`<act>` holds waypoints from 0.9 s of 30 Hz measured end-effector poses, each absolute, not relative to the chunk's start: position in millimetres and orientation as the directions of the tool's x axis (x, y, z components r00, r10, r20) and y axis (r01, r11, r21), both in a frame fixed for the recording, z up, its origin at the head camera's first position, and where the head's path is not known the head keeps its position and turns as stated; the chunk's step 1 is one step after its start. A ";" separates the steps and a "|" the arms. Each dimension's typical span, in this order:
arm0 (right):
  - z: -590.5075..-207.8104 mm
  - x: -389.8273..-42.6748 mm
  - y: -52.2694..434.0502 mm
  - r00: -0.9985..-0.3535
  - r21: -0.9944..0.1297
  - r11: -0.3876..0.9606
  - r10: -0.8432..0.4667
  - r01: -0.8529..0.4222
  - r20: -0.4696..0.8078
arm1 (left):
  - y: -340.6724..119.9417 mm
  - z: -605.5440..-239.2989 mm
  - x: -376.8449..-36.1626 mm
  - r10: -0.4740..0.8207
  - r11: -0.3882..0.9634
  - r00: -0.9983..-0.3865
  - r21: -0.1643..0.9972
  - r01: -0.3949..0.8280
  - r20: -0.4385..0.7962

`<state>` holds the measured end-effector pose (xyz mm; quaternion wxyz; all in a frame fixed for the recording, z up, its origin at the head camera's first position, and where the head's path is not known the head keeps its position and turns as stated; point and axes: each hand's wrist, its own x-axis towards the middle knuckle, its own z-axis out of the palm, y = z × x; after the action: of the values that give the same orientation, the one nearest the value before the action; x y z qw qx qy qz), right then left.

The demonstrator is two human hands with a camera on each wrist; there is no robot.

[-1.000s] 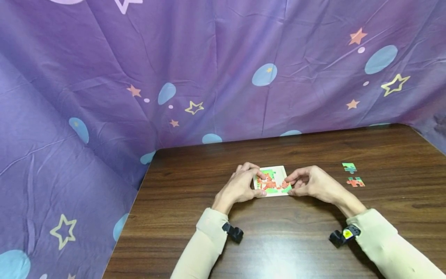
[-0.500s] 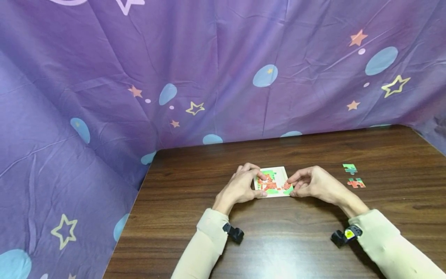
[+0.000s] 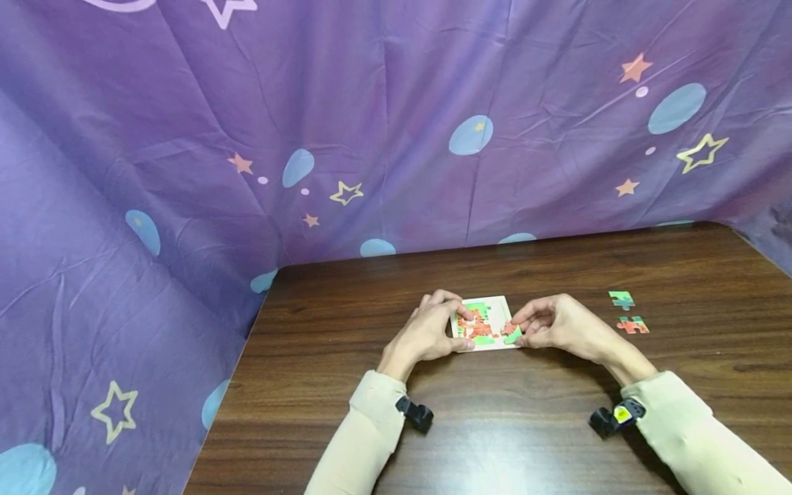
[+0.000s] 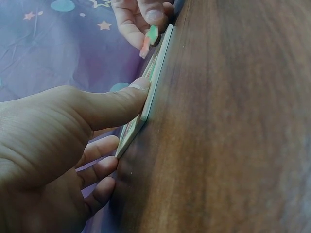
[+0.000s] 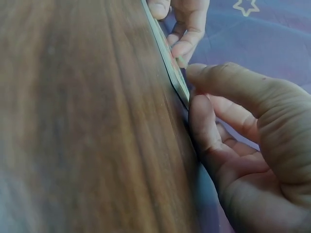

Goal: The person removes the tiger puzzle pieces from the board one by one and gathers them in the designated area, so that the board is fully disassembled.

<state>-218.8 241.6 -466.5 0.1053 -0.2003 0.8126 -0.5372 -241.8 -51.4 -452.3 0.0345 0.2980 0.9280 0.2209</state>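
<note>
A small white-framed puzzle board [image 3: 498, 304] lies on the table, part filled with green and orange pieces. My left hand [image 3: 422, 328] holds it at its left side; the thumb lies over the near edge, the index finger on the pieces, the other fingers by the left edge. In the left wrist view the thumb presses on the board's top [image 4: 154, 80]. Between thumb and fingers my right hand [image 3: 562, 330] pinches an orange and green puzzle piece [image 4: 148, 41]. That piece is tilted, just over the board's lower right corner.
Two loose puzzle pieces lie right of the right hand: a green and teal one [image 3: 621, 299] and an orange one [image 3: 633, 325]. The brown wooden table [image 3: 346, 302] ends at a purple patterned cloth [image 3: 408, 172] behind and to the left.
The right hand, with the puzzle piece, has shifted very slightly to the right. The left hand and the board stay put.
</note>
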 end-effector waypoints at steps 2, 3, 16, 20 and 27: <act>-464.8 -217.7 243.4 -0.902 -0.913 0.346 -0.429 -0.216 0.051 | -50.7 -452.6 -241.1 0.568 0.723 -0.820 0.435 0.536 0.066; -463.6 -216.9 244.4 -0.903 -0.912 0.346 -0.425 -0.219 0.056 | -50.3 -452.8 -240.9 0.569 0.722 -0.820 0.437 0.536 0.066; -408.3 -204.7 283.2 -0.928 -0.845 0.422 -0.313 -0.328 0.204 | -48.6 -453.6 -239.5 0.550 0.724 -0.832 0.455 0.518 0.072; -387.9 -198.8 309.5 -0.931 -0.792 0.495 -0.258 -0.357 0.258 | -49.4 -452.7 -240.3 0.558 0.723 -0.827 0.450 0.524 0.066; -366.4 -185.7 350.9 -0.921 -0.737 0.552 -0.217 -0.390 0.325 | -51.1 -451.9 -242.9 0.544 0.733 -0.837 0.452 0.508 0.059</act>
<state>-185.7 350.9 -366.4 -0.0985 -0.1733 0.8754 -0.4403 -242.9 -51.1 -451.9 0.0385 0.2828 0.9300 0.2314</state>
